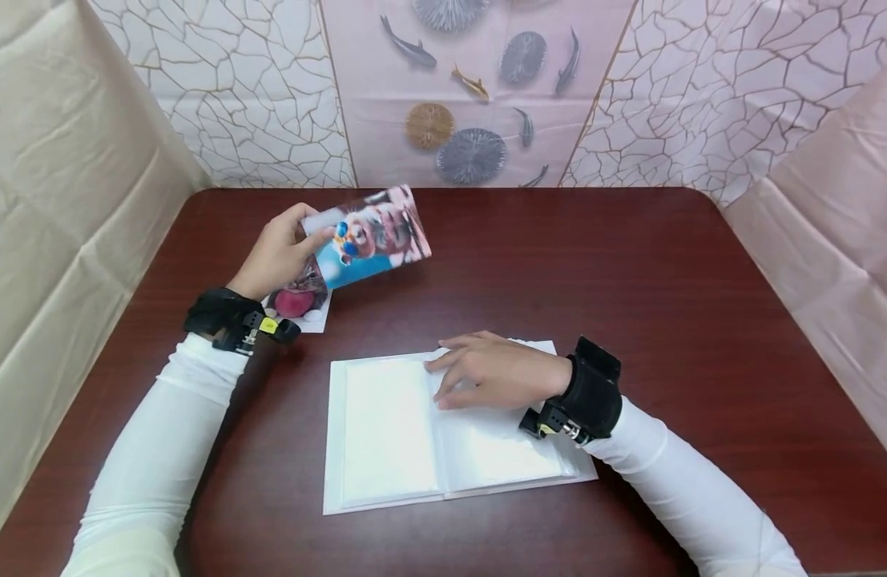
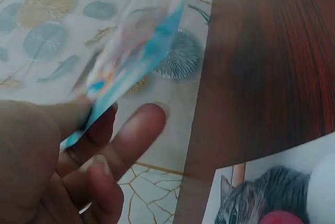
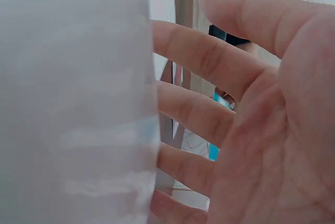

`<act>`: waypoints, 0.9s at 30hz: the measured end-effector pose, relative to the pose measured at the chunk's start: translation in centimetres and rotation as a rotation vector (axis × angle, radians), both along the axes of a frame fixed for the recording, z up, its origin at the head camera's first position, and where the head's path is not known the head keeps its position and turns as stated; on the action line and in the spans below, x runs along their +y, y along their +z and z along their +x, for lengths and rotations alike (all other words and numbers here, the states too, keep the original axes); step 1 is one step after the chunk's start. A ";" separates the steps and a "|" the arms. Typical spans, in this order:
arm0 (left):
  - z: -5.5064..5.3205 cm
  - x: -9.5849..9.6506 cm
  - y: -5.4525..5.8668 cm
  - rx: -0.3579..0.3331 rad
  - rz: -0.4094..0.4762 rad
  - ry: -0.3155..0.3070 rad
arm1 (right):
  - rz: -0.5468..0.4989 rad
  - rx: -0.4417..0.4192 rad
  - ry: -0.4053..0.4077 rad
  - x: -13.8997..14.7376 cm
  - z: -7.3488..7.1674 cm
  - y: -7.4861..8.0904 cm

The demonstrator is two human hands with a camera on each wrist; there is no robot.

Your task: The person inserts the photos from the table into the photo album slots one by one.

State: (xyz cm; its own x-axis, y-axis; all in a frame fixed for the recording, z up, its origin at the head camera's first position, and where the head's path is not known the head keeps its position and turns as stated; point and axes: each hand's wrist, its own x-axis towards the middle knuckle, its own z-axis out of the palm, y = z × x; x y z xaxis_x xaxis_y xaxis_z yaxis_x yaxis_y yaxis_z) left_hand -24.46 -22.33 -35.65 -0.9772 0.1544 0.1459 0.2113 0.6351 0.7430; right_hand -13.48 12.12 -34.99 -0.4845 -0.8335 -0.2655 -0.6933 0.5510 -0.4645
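My left hand pinches a glossy photo print between thumb and fingers, held tilted above the far left of the table. The print shows a light furry animal with blue round glasses on a blue ground. Under that hand lies a second photo, with a grey tabby cat and a red ball; my wrist covers part of it in the head view. A white photo album lies spread out at the front middle. Over its right page is my right hand. In the right wrist view its extended fingers pass behind a translucent sleeve page.
The dark red-brown wooden table extends around the album. A patterned cloth backdrop stands along its far edge, with pale drapes at both sides. Each wrist wears a black strap with a small camera.
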 end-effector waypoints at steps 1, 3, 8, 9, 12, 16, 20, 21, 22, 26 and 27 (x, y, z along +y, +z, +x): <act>0.1 0.0 0.0 0.012 0.011 -0.020 | -0.008 -0.010 -0.001 0.1 -0.1 0.1; 0.3 0.2 0.1 0.043 0.025 -0.050 | -0.039 -0.017 -0.001 0.3 -0.5 0.3; 0.6 0.7 0.5 0.063 0.051 -0.100 | -0.221 -0.014 -0.098 0.8 -2.1 1.0; 0.7 0.8 0.6 0.052 0.052 -0.102 | -0.268 -0.019 -0.134 0.9 -2.5 1.2; 1.0 1.2 0.9 0.015 0.040 -0.110 | -0.392 -0.027 -0.232 0.7 -3.5 1.7; 1.4 1.7 1.0 0.007 -0.001 -0.141 | -0.459 -0.024 -0.316 -0.6 -4.7 2.2; 1.9 2.1 1.0 0.050 -0.050 -0.185 | -0.445 -0.027 -0.344 -2.5 -5.9 2.4; 2.0 2.2 1.1 0.058 -0.060 -0.194 | -0.437 -0.031 -0.348 -2.9 -6.2 2.4; 2.2 2.3 1.2 0.067 -0.067 -0.206 | -0.429 -0.034 -0.345 -3.3 -6.4 2.4; 2.9 2.8 1.6 0.094 -0.080 -0.261 | -0.432 -0.090 -0.304 -4.6 -7.4 2.5; 3.1 2.9 1.7 0.101 -0.080 -0.275 | -0.441 -0.110 -0.290 -4.9 -7.6 2.6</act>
State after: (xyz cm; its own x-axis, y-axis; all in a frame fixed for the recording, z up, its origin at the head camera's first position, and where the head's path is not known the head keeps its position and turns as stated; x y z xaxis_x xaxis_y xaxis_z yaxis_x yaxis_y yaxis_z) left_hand -21.35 -19.41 -33.92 -0.8782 0.4265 0.2165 0.4538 0.5996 0.6592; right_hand -21.08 7.23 -32.42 -0.7005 -0.7135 0.0172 -0.4760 0.4491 -0.7562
